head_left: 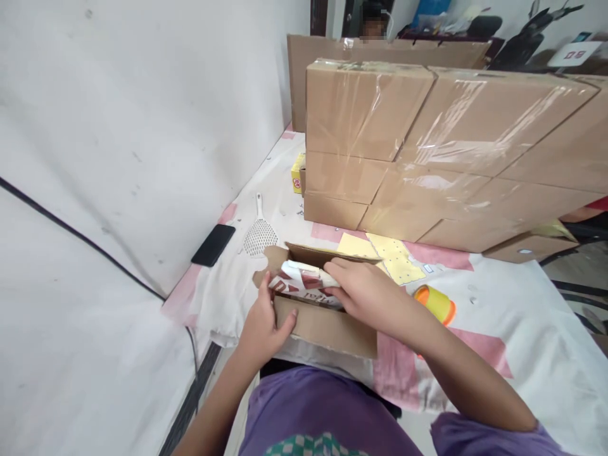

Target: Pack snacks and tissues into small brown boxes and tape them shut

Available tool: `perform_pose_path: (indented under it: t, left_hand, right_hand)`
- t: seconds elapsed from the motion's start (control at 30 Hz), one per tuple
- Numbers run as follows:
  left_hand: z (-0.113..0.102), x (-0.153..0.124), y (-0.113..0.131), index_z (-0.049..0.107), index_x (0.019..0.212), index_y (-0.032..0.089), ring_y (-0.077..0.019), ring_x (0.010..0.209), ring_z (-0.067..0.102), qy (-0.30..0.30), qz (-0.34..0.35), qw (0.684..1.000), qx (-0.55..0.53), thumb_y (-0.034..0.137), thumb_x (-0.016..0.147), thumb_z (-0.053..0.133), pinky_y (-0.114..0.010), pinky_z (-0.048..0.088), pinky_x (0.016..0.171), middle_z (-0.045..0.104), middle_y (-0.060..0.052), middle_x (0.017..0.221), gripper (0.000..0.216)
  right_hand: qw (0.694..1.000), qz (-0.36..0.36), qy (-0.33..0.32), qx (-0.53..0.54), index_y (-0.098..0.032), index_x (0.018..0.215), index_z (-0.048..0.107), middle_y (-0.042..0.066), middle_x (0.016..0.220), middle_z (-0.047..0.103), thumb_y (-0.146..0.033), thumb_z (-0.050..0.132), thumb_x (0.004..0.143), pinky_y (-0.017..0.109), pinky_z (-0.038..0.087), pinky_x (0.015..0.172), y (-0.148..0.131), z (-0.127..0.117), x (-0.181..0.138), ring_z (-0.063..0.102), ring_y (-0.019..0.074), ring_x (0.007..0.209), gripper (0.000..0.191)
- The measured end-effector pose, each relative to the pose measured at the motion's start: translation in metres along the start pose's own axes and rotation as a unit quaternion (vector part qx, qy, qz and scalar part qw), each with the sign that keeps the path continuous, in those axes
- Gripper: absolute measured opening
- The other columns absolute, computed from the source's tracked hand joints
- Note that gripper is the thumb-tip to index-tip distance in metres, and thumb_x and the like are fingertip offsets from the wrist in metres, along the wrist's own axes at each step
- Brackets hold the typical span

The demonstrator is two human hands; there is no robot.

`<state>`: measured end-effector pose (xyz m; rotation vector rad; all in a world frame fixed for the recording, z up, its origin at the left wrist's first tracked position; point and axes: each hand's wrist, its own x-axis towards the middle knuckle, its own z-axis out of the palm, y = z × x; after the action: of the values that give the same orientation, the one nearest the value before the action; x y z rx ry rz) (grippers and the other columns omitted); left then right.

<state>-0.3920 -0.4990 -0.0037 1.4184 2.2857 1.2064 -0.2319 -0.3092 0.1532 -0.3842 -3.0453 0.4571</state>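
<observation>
Gripping the packet [304, 282] in the box [327, 327], your right hand [363, 288] likely needs your left hand [266, 321], clasping the box, steady.

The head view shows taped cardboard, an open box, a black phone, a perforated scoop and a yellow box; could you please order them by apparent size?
1. Taped cardboard
2. Open box
3. Black phone and perforated scoop: too alike to rank
4. Yellow box, partly hidden
</observation>
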Motion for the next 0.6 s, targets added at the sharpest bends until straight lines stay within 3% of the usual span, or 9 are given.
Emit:
perform_pose_path:
  t: [0.1, 0.2, 0.3, 0.37, 0.43, 0.47, 0.6]
  left_hand:
    - [-0.005, -0.003, -0.003, -0.001, 0.164, 0.023, -0.0306, 0.126, 0.063, 0.038, 0.018, 0.999, -0.013, 0.037, 0.098, 0.058, -0.049, 0.054, 0.101, 0.041, -0.023, 0.159, 0.089]
    - [-0.007, -0.004, -0.001, 0.002, 0.164, 0.027, -0.0252, 0.115, 0.065, 0.02, 0.043, 0.999, -0.007, 0.033, 0.097, 0.06, -0.045, 0.055, 0.097, 0.033, -0.022, 0.164, 0.089]
    - [-0.002, -0.005, 0.0, 0.009, 0.164, 0.024, -0.0342, 0.144, 0.044, 0.023, 0.067, 0.997, 0.026, 0.031, 0.097, 0.061, -0.05, 0.05, 0.105, 0.026, -0.024, 0.164, 0.085]
    - [0.0, -0.006, -0.002, 0.011, 0.164, 0.024, -0.0384, 0.155, 0.026, 0.056, 0.078, 0.995, 0.035, 0.037, 0.097, 0.063, -0.052, 0.048, 0.108, 0.014, -0.024, 0.168, 0.086]
    - [0.0, -0.006, -0.007, 0.008, 0.165, 0.025, -0.0395, 0.155, 0.028, 0.064, 0.117, 0.991, 0.014, 0.051, 0.095, 0.067, -0.055, 0.046, 0.11, 0.008, -0.026, 0.169, 0.095]
    - [-0.002, -0.005, -0.009, 0.006, 0.165, 0.025, -0.0395, 0.153, 0.034, 0.043, 0.149, 0.988, 0.003, 0.06, 0.091, 0.068, -0.056, 0.044, 0.112, 0.015, -0.027, 0.169, 0.103]
    - [-0.015, 0.005, -0.016, 0.008, 0.166, 0.025, -0.0357, 0.132, 0.061, -0.072, 0.242, 0.966, 0.051, 0.076, 0.078, 0.07, -0.059, 0.036, 0.119, 0.058, -0.021, 0.147, 0.118]
  right_hand:
    - [0.996, 0.036, -0.06, -0.054, -0.019, 0.102, 0.063, 0.008, 0.101, 0.071, -0.006, 0.051, 0.094, 0.029, 0.039, 0.065, 0.003, 0.026, 0.018, 0.068, 0.022, 0.083, 0.018]
    - [0.987, 0.041, -0.13, -0.081, -0.017, 0.108, 0.066, 0.012, 0.106, 0.073, -0.001, 0.048, 0.09, 0.03, 0.042, 0.068, 0.012, 0.048, 0.032, 0.072, 0.025, 0.088, 0.03]
    - [0.977, 0.026, -0.206, -0.047, -0.014, 0.108, 0.069, 0.016, 0.108, 0.075, -0.012, 0.055, 0.094, 0.031, 0.046, 0.071, 0.019, 0.057, 0.035, 0.073, 0.0286, 0.093, 0.02]
    - [0.978, 0.014, -0.21, 0.014, -0.015, 0.109, 0.071, 0.015, 0.108, 0.076, -0.023, 0.055, 0.099, 0.033, 0.049, 0.074, 0.023, 0.051, 0.025, 0.073, 0.0283, 0.094, 0.02]
    - [0.986, 0.003, -0.14, 0.095, -0.02, 0.114, 0.071, 0.011, 0.111, 0.077, -0.03, 0.049, 0.104, 0.034, 0.051, 0.081, 0.03, 0.041, 0.005, 0.072, 0.0255, 0.099, 0.026]
    - [0.989, 0.005, -0.076, 0.13, -0.023, 0.117, 0.071, 0.009, 0.113, 0.076, -0.031, 0.045, 0.106, 0.034, 0.052, 0.086, 0.034, 0.036, -0.007, 0.071, 0.024, 0.101, 0.029]
    - [0.964, 0.078, 0.21, 0.144, -0.025, 0.124, 0.067, 0.01, 0.125, 0.07, -0.035, 0.048, 0.105, 0.044, 0.048, 0.104, 0.06, 0.039, -0.044, 0.062, 0.0265, 0.12, 0.029]
